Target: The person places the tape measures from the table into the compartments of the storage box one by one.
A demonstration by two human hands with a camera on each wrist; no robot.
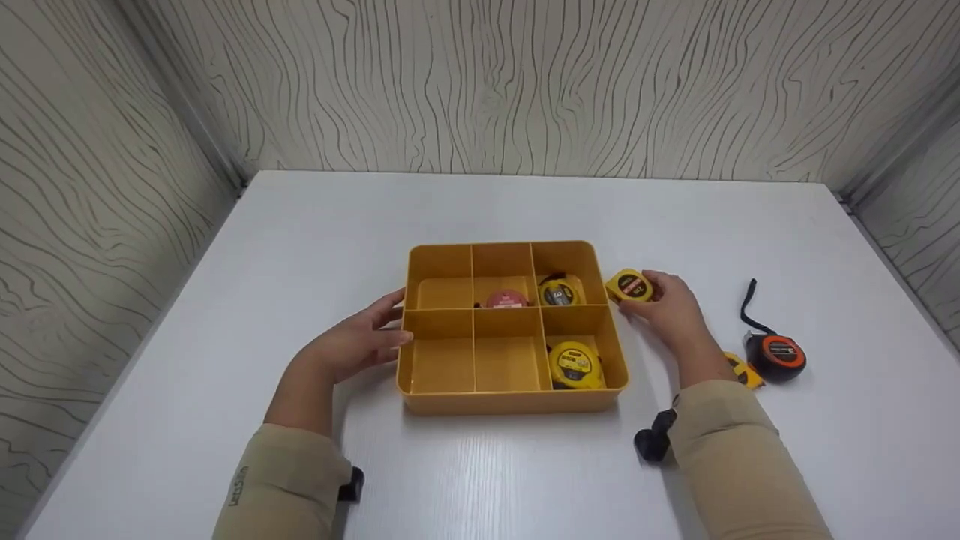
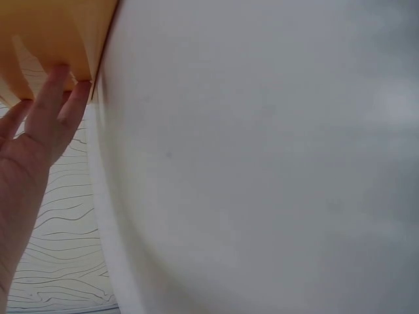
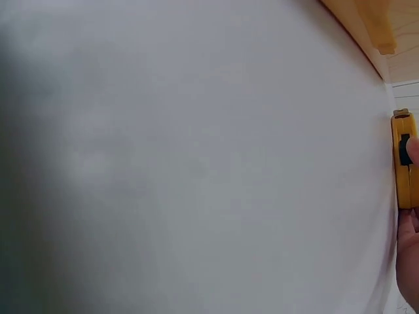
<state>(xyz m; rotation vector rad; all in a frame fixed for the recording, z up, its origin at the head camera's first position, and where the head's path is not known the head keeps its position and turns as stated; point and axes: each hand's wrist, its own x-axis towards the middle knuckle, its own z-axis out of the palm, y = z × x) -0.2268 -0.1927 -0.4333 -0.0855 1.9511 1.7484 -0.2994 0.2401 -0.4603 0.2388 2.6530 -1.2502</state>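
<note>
A yellow-orange divided box [image 1: 510,403] stands on the table, with two rows of three compartments. My left hand [image 1: 360,339] touches its left wall; in the left wrist view, the extended fingers [image 2: 49,104] lie against that wall. Just right of the box, my right hand [image 1: 671,306] pinches a small yellow tape measure [image 1: 628,285], also seen edge-on as a yellow tape measure [image 3: 400,183] in the right wrist view. Inside the box, a pinkish-red tape measure [image 1: 507,298] sits back middle, a yellow-and-black tape measure [image 1: 558,292] back right, and a larger yellow tape measure [image 1: 576,366] front right.
Right of my right forearm lies a black-and-orange tape measure [image 1: 777,356] with a black strap. Beside it, another yellow tape measure [image 1: 742,370] is partly hidden by my wrist. Wood-patterned panels [image 1: 495,90] enclose the white table [image 1: 337,217] at the back and sides.
</note>
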